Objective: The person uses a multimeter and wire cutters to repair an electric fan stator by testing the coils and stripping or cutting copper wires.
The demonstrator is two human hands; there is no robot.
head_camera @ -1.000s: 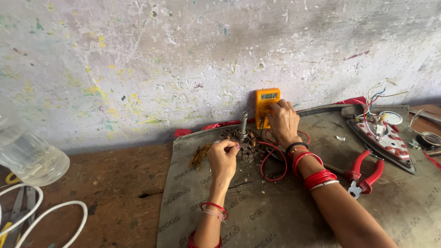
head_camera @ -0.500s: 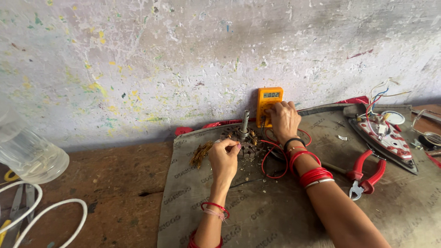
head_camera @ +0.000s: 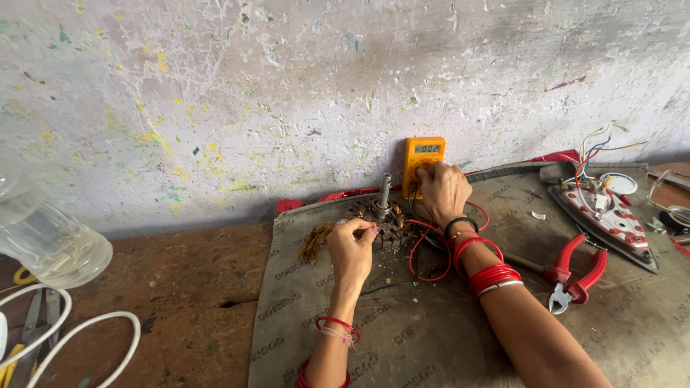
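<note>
On the grey mat (head_camera: 402,338) covering the bench, the left hand (head_camera: 352,248) pinches its fingers together at the motor stator (head_camera: 381,219), on what I cannot tell. Beyond, the right hand (head_camera: 444,190) rests fingers on the yellow multimeter (head_camera: 422,159) propped against the wall, red leads (head_camera: 431,248) looping beside it.

The far wall (head_camera: 215,108) is whitish grey, flecked with yellow, green and red paint spots, and against it stands an orange-yellow meter (head_camera: 422,159) with a grey screen, its red leads (head_camera: 431,248) looping over a grey-brown mat (head_camera: 431,338) printed with rows of dark lettering. The right hand (head_camera: 443,190) wears red bangles and one black band, the left hand (head_camera: 351,248) thin red and pale bands. At right lie red-handled pliers (head_camera: 575,273) and a red-and-white patterned iron base (head_camera: 607,215); at left, a white cable (head_camera: 79,334) on the brown bench (head_camera: 180,302).
</note>
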